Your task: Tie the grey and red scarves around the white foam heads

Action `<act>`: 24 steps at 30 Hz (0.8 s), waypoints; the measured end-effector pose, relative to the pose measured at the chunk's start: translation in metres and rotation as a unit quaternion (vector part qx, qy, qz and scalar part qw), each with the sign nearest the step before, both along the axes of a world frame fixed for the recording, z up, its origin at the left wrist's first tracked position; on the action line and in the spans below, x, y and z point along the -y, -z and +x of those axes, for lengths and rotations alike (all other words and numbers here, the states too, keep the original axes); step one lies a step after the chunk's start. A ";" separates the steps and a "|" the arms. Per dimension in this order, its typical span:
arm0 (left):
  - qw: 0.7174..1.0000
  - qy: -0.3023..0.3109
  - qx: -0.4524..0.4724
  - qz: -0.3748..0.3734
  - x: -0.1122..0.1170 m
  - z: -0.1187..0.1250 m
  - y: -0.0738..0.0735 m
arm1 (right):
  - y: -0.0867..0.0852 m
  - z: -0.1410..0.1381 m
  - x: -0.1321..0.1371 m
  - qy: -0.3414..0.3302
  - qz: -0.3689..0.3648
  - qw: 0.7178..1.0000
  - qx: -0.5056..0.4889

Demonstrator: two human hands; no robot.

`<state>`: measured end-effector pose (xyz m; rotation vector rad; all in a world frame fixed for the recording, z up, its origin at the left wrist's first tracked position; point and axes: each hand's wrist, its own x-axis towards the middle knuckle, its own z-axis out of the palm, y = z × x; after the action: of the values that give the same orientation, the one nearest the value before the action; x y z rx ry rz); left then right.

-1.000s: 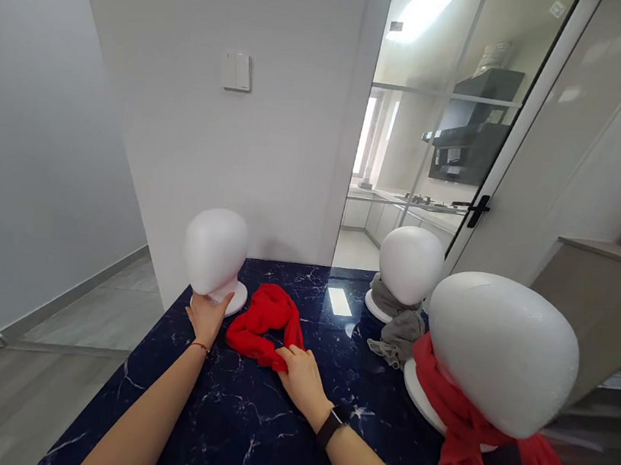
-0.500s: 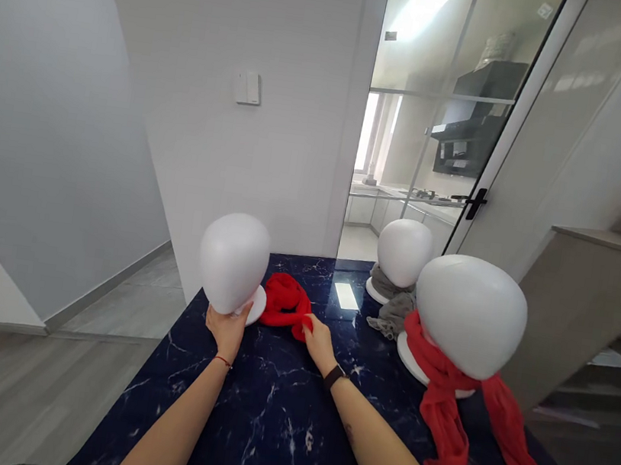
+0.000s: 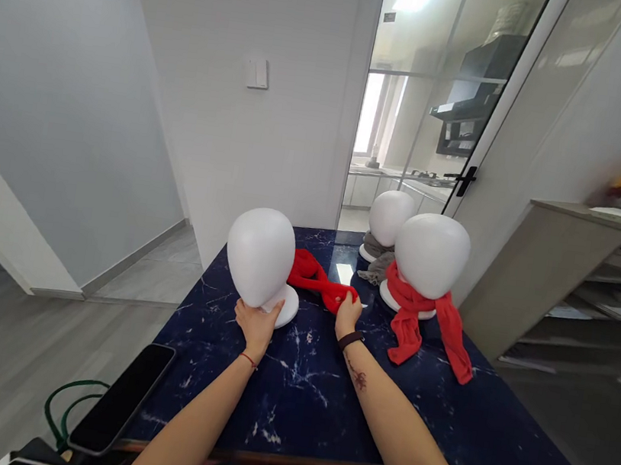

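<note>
A white mannequin head (image 3: pixel 260 252) tilts over its round base on the near left of the table. My left hand (image 3: pixel 256 325) is wrapped round its neck from the front. Behind and right of it lies a bright red scarf (image 3: pixel 313 273), stretched sideways along the tabletop. My right hand (image 3: pixel 348 313) is closed on the scarf's right end. To the right stands a second mannequin head (image 3: pixel 431 253) with a lighter red scarf (image 3: pixel 411 308) round its neck, both ends hanging onto the table. A third head (image 3: pixel 391 217) stands farther back with a grey scarf (image 3: pixel 380 261).
The dark blue marbled table (image 3: pixel 297 408) ends near my body. At its left edge is a black phone (image 3: pixel 122 398) beside a green cord (image 3: pixel 58 405). A glass door (image 3: pixel 407 123) rises behind, and a shelf unit (image 3: pixel 564 276) stands right.
My right hand has drawn the bright red scarf's end to the right, stretching it out. My left hand still holds the head's neck. The view has shifted, bringing the phone into sight.
</note>
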<state>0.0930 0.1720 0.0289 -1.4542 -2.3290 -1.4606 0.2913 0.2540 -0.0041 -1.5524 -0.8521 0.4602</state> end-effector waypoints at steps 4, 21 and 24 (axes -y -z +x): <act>0.999 -0.008 -0.036 -0.015 0.012 0.004 0.004 | -0.009 0.031 0.020 0.126 -0.004 0.992 -0.001; 0.997 0.080 0.011 -0.018 0.011 -0.020 0.005 | -0.016 -0.011 0.047 -0.189 -0.062 0.882 0.426; 0.996 0.082 0.028 -0.014 0.009 -0.020 0.004 | -0.021 -0.008 0.050 -0.182 -0.076 0.889 0.414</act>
<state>0.0731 0.1633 0.0250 -1.6685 -2.3194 -1.5304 0.2834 0.2045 0.0168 -1.7483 -1.8237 0.0986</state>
